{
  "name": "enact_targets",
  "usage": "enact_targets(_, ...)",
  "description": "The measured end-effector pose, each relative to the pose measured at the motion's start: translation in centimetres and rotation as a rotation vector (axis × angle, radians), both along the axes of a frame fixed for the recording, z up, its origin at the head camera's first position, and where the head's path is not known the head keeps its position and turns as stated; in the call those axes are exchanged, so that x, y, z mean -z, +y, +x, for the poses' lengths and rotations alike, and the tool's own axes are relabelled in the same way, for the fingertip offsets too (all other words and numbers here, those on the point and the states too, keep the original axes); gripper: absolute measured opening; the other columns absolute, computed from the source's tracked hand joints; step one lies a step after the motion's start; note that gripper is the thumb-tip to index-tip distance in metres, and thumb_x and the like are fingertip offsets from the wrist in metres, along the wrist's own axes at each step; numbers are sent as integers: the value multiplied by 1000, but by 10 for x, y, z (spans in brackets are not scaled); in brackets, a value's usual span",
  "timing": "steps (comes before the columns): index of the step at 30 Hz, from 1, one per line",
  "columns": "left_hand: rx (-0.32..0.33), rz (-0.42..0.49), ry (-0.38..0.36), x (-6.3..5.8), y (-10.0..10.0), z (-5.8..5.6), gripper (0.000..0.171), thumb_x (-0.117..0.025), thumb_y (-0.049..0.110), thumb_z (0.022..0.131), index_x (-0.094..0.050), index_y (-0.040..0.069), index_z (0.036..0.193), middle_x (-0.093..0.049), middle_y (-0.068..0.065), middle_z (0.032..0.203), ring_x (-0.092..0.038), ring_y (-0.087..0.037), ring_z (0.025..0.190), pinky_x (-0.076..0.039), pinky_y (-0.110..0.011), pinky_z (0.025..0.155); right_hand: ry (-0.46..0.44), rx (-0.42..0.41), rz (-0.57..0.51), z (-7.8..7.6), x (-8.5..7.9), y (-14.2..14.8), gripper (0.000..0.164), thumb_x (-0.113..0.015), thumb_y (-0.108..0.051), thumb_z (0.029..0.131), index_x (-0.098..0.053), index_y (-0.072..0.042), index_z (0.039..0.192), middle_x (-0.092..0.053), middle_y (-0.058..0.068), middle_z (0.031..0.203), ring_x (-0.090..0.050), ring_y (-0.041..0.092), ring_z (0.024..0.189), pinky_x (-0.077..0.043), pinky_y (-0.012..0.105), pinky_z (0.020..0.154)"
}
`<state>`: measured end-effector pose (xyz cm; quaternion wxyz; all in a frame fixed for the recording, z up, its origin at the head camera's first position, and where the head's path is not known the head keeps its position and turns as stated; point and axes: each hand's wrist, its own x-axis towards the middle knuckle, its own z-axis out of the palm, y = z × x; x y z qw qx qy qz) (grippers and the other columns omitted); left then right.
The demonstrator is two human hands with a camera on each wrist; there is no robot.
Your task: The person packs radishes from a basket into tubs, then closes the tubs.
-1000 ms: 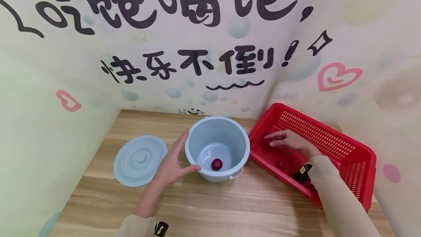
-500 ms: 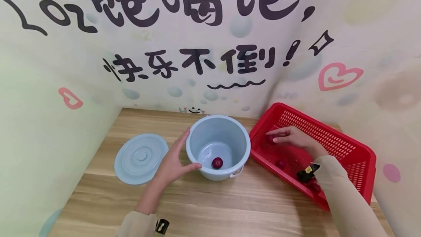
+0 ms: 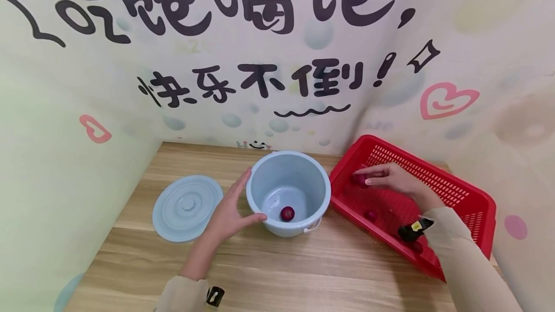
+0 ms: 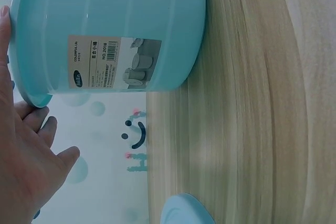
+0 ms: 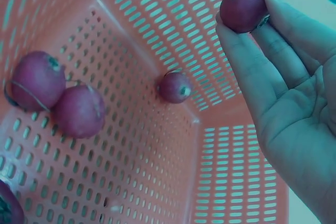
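Note:
My right hand (image 3: 392,178) pinches a red radish (image 5: 244,6) between thumb and fingertips, over the far-left part of the red basket (image 3: 470,194). Several other radishes lie in that basket, one radish (image 5: 176,86) by itself and two touching. At the light-blue bucket (image 3: 288,170), my left hand (image 3: 227,220) rests with thumb and fingers spread along the left side of the rim. In the left wrist view some of its fingers extend past the rim without curling round it. One radish (image 3: 287,214) sits on the bucket's bottom.
A round blue lid (image 3: 186,208) lies flat on the wooden table (image 3: 295,273), left of the bucket. The bucket's white handle (image 3: 312,227) hangs down at its front right. A wall (image 3: 217,124) with printed lettering stands right behind the table.
The right hand has lifted a radish slightly from the basket's far-left corner and shifted a little right. The left hand keeps its place at the bucket; the head view has shifted slightly.

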<state>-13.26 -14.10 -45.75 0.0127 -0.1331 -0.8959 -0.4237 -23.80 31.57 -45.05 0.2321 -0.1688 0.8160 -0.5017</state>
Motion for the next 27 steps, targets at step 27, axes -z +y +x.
enact_targets(27, -12, 2, -21, 0, 1, -1, 111, -87, 39, 74, -18, 31, 160, -25, 2, 167, -27, -34, 152, -34, -68, 113, 99, -43, -75, 29, -37, -43, 37, -67, -10, 94, -63, -1, 130, -75, -6, 106, -72, 12, 93, -62, 27, 82)
